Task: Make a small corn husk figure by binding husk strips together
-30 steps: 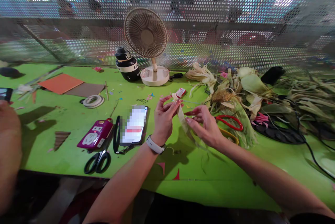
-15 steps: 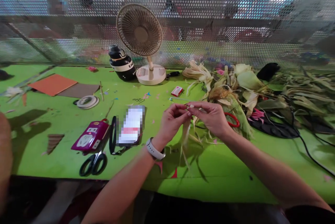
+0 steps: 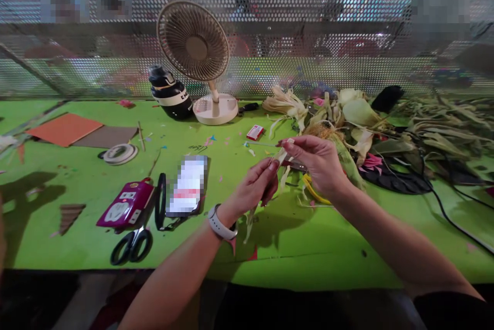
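Green and cluttered, the desk (image 3: 116, 186) lay under both hands. Left hand (image 3: 254, 186) and right hand (image 3: 318, 165) pinched a dry husk strip (image 3: 281, 157) between them, fingers closed; uneven pulling could probably snap it.

Bright overhead light, coming from behind the mesh screen (image 3: 309, 36); white glare patches top left and top right. Soft shadows of the arms fall toward the near edge of the green table (image 3: 96, 186), another dark shadow far left. Strong wide-angle bending at the edges. Centre sharp, background behind the mesh hazy. Phone (image 3: 187, 186) screen pixelated.
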A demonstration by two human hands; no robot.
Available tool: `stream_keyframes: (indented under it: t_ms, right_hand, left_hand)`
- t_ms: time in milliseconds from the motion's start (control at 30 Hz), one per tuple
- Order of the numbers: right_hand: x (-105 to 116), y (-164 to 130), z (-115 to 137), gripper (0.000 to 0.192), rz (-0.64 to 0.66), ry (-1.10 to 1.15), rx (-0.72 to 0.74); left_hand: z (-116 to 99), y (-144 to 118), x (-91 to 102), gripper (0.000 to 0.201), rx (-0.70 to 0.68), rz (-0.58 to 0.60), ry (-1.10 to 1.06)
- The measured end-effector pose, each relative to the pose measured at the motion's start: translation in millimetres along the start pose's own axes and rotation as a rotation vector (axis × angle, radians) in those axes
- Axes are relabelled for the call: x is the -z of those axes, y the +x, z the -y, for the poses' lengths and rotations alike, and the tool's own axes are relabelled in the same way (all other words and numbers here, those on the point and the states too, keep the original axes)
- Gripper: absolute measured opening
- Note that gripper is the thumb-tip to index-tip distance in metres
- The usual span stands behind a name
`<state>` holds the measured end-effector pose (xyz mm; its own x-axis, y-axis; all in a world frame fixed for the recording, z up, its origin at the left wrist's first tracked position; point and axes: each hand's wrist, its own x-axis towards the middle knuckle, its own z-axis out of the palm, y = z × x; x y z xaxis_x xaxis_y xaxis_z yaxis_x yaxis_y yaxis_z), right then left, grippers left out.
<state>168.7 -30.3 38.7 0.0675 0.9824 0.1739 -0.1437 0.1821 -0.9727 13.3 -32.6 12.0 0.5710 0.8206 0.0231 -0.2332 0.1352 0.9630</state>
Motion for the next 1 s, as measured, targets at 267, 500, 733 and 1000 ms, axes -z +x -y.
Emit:
stream_keyframes:
  t_ms: [267, 500, 733, 1000]
  right_hand:
    - [-2, 1, -10, 0.02, 0.024, 0.015, 0.009]
    - [-2, 3, -13, 0.023, 0.023, 0.007, -0.015]
    - [-2, 8, -19, 0.023, 0.049, -0.059, 0.036]
    - [40, 23, 5, 0.016, 0.241, -0.959, 0.22]
  left_hand:
    - [2, 2, 0.5, 0.038, -0.056, -0.099, 0.103]
    - [4, 3, -1.3, 0.025, -0.113, -0.194, 0.088]
    - [1, 2, 1.5, 0.031, -0.039, -0.148, 0.107]
    - [-6, 11, 13.8, 0.031, 0.0, -0.371, -0.166]
